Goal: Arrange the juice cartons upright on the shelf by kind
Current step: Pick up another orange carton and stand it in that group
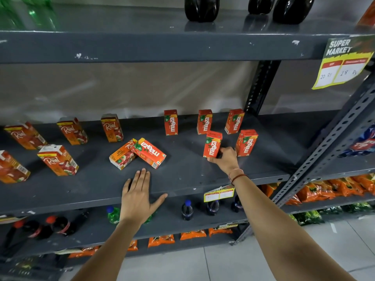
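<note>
Grey shelf: right hand grips upright Maaza carton; left hand flat, spread at the front edge.

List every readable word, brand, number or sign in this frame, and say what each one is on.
"SUPER MARKET": yellow price sign at upper right.
"20 Rs" and "18 Rs": handwritten on that sign; the red headings are blurred.
"maaza": the red cartons, such as the one the right hand holds.
"Real": the orange cartons at left.
"APPLE": the lying Real carton.
Lower price tag: unreadable.

The single head view looks forward and down, close onto the grey shelf.
</note>
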Action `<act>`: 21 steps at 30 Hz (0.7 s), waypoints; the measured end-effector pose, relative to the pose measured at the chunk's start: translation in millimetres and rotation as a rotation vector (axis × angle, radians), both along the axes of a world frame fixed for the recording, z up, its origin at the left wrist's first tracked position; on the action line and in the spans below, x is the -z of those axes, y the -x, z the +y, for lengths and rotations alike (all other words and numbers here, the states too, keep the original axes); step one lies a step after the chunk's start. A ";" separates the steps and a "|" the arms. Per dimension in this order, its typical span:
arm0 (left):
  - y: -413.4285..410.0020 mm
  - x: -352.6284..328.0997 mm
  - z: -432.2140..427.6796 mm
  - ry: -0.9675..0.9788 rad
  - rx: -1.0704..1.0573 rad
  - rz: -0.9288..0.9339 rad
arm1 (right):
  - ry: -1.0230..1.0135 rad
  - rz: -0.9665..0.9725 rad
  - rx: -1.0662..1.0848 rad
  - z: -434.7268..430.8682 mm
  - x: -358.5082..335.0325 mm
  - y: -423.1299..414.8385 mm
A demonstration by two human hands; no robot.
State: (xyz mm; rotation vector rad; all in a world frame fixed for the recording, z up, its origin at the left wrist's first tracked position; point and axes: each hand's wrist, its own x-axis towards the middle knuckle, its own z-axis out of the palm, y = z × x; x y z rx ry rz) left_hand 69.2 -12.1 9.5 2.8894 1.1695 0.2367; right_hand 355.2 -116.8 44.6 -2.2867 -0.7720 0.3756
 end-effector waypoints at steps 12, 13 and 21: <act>14.0 -0.9 19.8 0.011 0.026 0.099 | -0.316 0.029 -0.126 38.1 -14.4 109.2; 13.8 -1.7 19.7 0.015 0.025 0.086 | -0.235 0.095 -0.235 51.1 -19.9 113.8; 15.4 -1.2 19.0 -0.005 0.033 0.089 | 0.061 0.289 -0.431 96.7 -24.0 119.4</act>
